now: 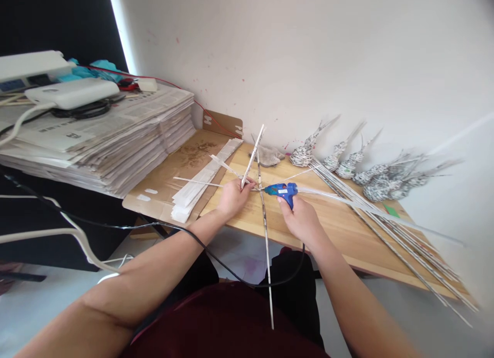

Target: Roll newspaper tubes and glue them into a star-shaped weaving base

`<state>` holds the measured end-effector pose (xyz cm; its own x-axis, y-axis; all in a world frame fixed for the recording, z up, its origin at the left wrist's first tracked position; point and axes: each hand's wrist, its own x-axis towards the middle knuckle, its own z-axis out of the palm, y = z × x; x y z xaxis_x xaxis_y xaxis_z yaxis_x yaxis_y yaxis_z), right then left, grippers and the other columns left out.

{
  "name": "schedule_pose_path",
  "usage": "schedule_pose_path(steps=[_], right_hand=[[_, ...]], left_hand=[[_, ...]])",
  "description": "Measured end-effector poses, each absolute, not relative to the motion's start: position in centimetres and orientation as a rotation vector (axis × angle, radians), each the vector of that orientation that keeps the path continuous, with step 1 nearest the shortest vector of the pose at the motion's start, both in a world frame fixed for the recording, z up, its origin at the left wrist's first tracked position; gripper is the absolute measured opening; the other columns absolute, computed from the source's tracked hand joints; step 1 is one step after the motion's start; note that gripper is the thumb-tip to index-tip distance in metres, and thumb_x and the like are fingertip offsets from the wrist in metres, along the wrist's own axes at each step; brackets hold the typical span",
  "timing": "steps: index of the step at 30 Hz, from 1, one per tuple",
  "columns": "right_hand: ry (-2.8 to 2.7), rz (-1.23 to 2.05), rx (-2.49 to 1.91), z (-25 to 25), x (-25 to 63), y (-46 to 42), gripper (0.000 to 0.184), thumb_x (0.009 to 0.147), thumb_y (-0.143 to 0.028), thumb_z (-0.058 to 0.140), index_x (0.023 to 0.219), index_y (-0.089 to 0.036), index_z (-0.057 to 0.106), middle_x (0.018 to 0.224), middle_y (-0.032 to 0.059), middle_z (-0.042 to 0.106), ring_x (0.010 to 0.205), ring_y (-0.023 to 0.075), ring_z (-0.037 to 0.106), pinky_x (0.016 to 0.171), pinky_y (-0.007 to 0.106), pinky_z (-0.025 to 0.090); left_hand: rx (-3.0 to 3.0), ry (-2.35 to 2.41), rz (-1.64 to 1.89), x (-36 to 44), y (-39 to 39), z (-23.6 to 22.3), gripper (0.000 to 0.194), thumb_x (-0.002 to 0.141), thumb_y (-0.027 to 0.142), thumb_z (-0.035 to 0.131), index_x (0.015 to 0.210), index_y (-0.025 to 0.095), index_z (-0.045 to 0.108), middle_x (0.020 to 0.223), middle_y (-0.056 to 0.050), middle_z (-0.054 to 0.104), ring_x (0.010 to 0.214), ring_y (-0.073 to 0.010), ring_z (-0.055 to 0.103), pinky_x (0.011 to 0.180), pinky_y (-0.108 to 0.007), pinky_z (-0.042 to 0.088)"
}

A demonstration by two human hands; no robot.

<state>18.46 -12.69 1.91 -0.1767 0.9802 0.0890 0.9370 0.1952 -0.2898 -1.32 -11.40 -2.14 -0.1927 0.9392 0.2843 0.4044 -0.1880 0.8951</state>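
My right hand is wrapped round the handle of a blue glue gun. A long clear glue stick juts out of its back. The nozzle points left, at a spot where several thin rolled-paper sticks cross. My left hand is closed beside that crossing and pinches a rolled-paper stick that slants upward. One crossing stick runs down over the table's front edge toward my lap. Whether the nozzle touches the paper I cannot tell.
Woven paper pieces line the wall at right, beside a bundle of paper sticks. Flat paper strips lie on cardboard at left. A tall newspaper stack stands beyond. The black cord loops over my lap.
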Motion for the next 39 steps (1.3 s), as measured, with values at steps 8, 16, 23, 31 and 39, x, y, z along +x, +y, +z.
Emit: schedule_pose_path(steps=[8, 16, 23, 31, 39], right_hand=[[-2.251, 0.295, -1.865, 2.7, 18.7, -11.4, 0.042, 0.095, -0.047, 0.033, 0.092, -0.016, 0.062, 0.092, 0.0143, 0.070, 0.086, 0.0273, 0.065, 0.068, 0.031, 0.039], [-2.233, 0.301, -1.876, 2.5, 18.4, -11.8, 0.041, 0.095, -0.046, 0.034, 0.099, -0.016, 0.061, 0.095, 0.0141, 0.070, 0.087, 0.0262, 0.065, 0.066, 0.029, 0.038], [-2.265, 0.216, -1.876, 2.8, 18.1, -12.0, 0.043, 0.095, -0.047, 0.033, 0.098, -0.014, 0.061, 0.092, 0.0157, 0.070, 0.085, 0.0285, 0.065, 0.066, 0.031, 0.038], [-2.262, 0.225, -1.922, 3.6, 17.4, -12.7, 0.044, 0.095, -0.047, 0.033, 0.103, -0.014, 0.061, 0.096, 0.0162, 0.070, 0.087, 0.0273, 0.065, 0.068, 0.031, 0.039], [-2.259, 0.240, -1.888, 3.5, 17.3, -12.9, 0.042, 0.095, -0.046, 0.033, 0.102, -0.015, 0.060, 0.093, 0.0149, 0.070, 0.083, 0.0279, 0.066, 0.064, 0.032, 0.038]], left_hand=[[1.766, 1.534, 1.314, -1.3, -12.1, -2.2, 0.020, 0.088, 0.025, 0.051, 0.091, 0.021, 0.070, 0.091, -0.005, 0.073, 0.088, -0.0210, 0.067, 0.084, -0.029, 0.048], [2.245, 1.337, 1.202, -3.1, -14.1, -3.0, 0.037, 0.089, 0.012, 0.041, 0.119, 0.016, 0.062, 0.116, -0.011, 0.065, 0.107, -0.0202, 0.060, 0.096, -0.035, 0.047], [2.643, 1.221, 0.940, -4.6, -16.9, -2.8, 0.042, 0.093, 0.018, 0.042, 0.134, 0.017, 0.049, 0.127, -0.013, 0.058, 0.125, -0.0238, 0.048, 0.106, -0.040, 0.041], [2.730, 1.218, 0.724, -6.0, -18.8, -1.1, 0.047, 0.093, 0.015, 0.040, 0.139, 0.022, 0.046, 0.130, -0.011, 0.058, 0.130, -0.0220, 0.045, 0.107, -0.038, 0.040], [2.255, 1.690, 1.130, -13.5, -22.1, 0.8, 0.046, 0.088, 0.022, 0.048, 0.133, 0.026, 0.054, 0.121, -0.007, 0.064, 0.108, -0.0213, 0.060, 0.095, -0.035, 0.046]])
